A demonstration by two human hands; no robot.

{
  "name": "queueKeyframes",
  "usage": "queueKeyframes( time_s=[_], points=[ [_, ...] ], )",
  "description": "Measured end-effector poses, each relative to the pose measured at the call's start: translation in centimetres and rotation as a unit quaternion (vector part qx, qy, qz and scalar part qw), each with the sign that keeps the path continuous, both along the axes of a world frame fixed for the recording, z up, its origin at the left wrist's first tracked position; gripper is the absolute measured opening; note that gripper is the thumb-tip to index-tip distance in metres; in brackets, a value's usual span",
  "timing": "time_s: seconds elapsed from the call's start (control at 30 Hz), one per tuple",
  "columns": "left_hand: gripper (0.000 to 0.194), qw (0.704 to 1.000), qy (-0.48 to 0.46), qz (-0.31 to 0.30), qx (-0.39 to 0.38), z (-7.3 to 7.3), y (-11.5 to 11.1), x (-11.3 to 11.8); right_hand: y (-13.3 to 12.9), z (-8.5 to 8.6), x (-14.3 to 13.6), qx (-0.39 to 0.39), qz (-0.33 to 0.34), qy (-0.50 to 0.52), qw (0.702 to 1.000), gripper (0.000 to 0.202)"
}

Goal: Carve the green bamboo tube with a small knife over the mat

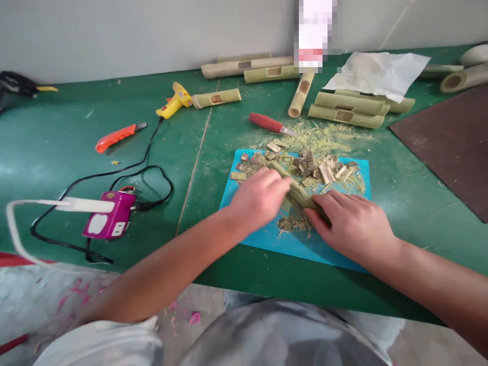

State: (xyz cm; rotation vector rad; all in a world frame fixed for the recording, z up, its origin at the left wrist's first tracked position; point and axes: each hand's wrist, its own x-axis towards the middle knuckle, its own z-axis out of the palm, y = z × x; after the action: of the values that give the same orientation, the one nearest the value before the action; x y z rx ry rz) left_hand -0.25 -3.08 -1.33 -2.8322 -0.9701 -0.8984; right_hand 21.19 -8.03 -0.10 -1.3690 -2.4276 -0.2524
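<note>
Held at a slant over a blue mat is a green bamboo tube. My right hand wraps round its near end, thumb on the near side. The fingers of my left hand are curled closed against its far part; whether they also pinch something small is hidden. Cut bamboo chips and stringy shavings lie on the mat around the tube. Beyond the mat rests a red-handled knife, its short blade pointing right among pale green shavings.
Several notched bamboo tubes lie toward the wall, some under a white sheet. Leftward are a yellow glue gun, an orange utility knife and a purple power adapter with trailing cords. A brown board is at right.
</note>
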Motion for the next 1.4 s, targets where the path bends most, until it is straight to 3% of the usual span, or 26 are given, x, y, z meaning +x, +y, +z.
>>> queueKeyframes(
  time_s=[0.1,0.2,0.33,0.47,0.57,0.7,0.8,0.93,1.03,1.27,1.4],
  points=[
    [0.021,0.999,0.005,-0.040,-0.011,-0.1,0.3,-0.2,0.0,0.0,0.1,-0.004,-0.002,-0.002,1.000,0.030],
    [0.020,0.999,-0.036,0.027,0.019,-0.2,0.9,-0.7,0.0,0.1,0.1,-0.008,0.001,0.001,1.000,0.030],
    [0.018,0.999,-0.005,-0.032,-0.014,-0.4,1.4,-1.2,0.1,0.0,0.1,0.000,0.008,0.007,1.000,0.030],
    [0.017,0.999,-0.046,0.020,0.022,-0.5,1.7,-1.3,0.1,0.0,0.2,0.002,0.006,0.009,1.000,0.029],
    [0.018,0.999,-0.020,-0.028,-0.007,-0.6,1.8,-1.4,0.1,0.0,0.2,-0.003,0.009,0.007,1.000,0.029],
    [0.016,0.997,-0.074,0.024,0.025,-0.7,2.2,-1.6,0.0,0.1,0.3,0.002,0.008,0.007,1.000,0.028],
    [0.016,0.999,-0.048,-0.006,-0.007,-0.8,2.2,-1.6,0.0,0.1,0.3,0.002,0.013,0.005,1.000,0.028],
    [0.016,0.997,-0.070,0.019,-0.011,-0.8,2.4,-1.8,0.0,0.0,0.3,-0.007,0.004,0.008,1.000,0.029],
    [0.015,0.997,-0.068,0.004,-0.035,-0.8,2.6,-2.0,0.0,-0.2,0.2,-0.010,0.002,0.011,1.000,0.028],
    [0.016,0.998,-0.066,-0.014,-0.002,-0.8,2.6,-2.0,-0.1,-0.2,0.2,-0.022,-0.006,0.014,1.000,0.030],
    [0.017,0.998,-0.068,0.007,0.002,-0.7,2.6,-2.0,0.0,-0.2,0.2,-0.021,-0.004,0.011,1.000,0.031]
  ],
)
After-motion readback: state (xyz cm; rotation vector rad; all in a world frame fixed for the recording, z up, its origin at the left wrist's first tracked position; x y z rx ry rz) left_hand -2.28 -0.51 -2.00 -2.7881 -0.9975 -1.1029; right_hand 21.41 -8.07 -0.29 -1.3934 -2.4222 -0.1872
